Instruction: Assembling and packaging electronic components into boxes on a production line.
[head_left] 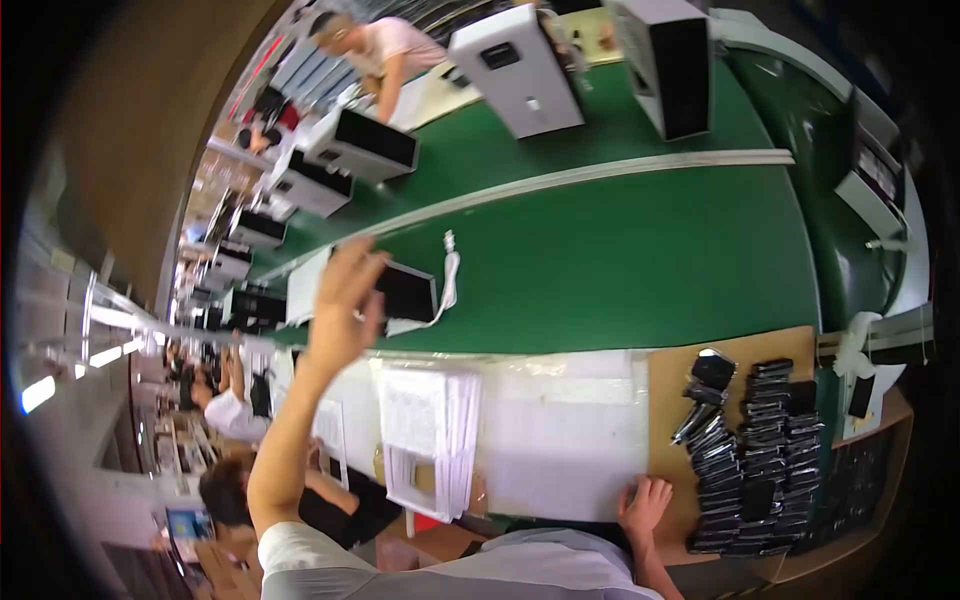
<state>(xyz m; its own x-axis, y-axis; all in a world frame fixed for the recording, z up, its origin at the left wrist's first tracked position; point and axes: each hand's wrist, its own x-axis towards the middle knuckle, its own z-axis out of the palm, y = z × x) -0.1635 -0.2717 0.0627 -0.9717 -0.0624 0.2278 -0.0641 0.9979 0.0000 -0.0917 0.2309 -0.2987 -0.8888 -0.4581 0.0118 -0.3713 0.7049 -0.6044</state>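
Observation:
My left hand [350,295] is raised over the work surface, its fingers apart and nothing in it. Just beyond and partly behind it lies a white box-shaped appliance [305,287] with a black panel [408,292]; the hand hides part of it, and I cannot tell whether they touch. From the appliance a white power cord [451,283] runs out, its plug pointing away from me. At the table's near edge my right hand [646,503] rests with fingers loosely bent and nothing held, beside a brown cardboard sheet [672,420].
Rows of small black plastic-wrapped packets [757,460] lie on the cardboard. White paper frames [430,440] are stacked nearer the left. Across the green conveyor [620,250], past a metal rail [560,178], stand several white-and-black appliances [520,75]. Co-workers [385,50] are at the far side and left.

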